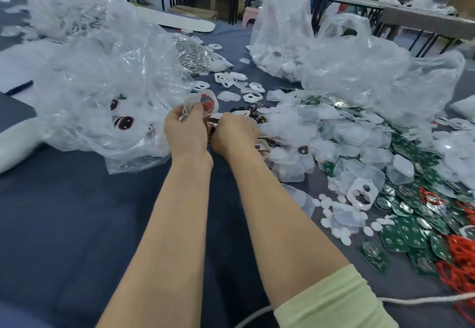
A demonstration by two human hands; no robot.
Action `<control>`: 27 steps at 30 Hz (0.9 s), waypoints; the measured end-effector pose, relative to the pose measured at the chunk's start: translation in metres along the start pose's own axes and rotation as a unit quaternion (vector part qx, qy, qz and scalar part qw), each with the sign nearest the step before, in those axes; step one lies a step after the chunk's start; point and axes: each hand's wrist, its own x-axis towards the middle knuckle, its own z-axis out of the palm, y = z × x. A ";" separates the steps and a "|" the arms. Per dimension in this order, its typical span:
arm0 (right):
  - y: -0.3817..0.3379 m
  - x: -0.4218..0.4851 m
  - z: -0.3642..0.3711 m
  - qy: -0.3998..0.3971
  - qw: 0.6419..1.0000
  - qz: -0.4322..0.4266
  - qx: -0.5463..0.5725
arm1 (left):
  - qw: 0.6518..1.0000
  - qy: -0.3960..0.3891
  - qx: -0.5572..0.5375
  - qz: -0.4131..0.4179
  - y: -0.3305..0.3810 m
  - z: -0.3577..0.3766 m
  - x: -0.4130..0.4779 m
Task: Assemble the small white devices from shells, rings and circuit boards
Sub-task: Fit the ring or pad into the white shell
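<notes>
White shell [203, 101], flat, of matt plastic with round holes cut in it, is held up over the middle of the counter [77, 225], which is covered with a dark blue cloth. A red ring [208, 104] shows through one hole.

At the far left lies a smooth white pad [15, 148]. Beside it a big crumpled bag of clear glossy film [102, 83] holds white pieces with dark red oval spots [124, 122]. Behind the bag is a silvery, glittering heap [195, 55].

The left hand [186, 132] pinches the shell at its lower edge, with fingers curled round it. Close beside it, the right hand [235, 132] has its fingers curled too, and a small dark shiny piece [213, 122] shows at its thumb side. Whether this hand grips the piece I cannot tell. A pale green sleeve [334, 302] covers the right arm near the elbow.

Behind the hands, loose white shells [253, 96] lie scattered on the cloth. Further right stand two more clear bags, one upright at the back [280, 32] and one wide and wrinkled [380, 76].

In front of them spreads a heap of translucent, milky covers [347, 153], which hides part of the green circuit boards [401, 240]. Small white discs [331, 214] lie near one more white shell with holes [362, 194]. At the right edge lie red rings [462, 258], tangled together, and a white cord [424, 299] runs below them.
</notes>
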 end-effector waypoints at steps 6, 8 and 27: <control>0.025 0.004 -0.005 0.027 0.989 -0.032 0.141 | 0.999 -0.023 -0.022 -0.011 -0.007 0.007 -0.006; 0.036 -0.001 -0.011 0.052 0.970 -0.041 0.233 | 0.998 -0.039 -0.051 -0.024 -0.009 0.012 -0.013; 0.197 -0.077 -0.053 0.258 0.822 0.063 0.503 | 0.931 -0.249 0.262 0.056 -0.094 0.081 -0.101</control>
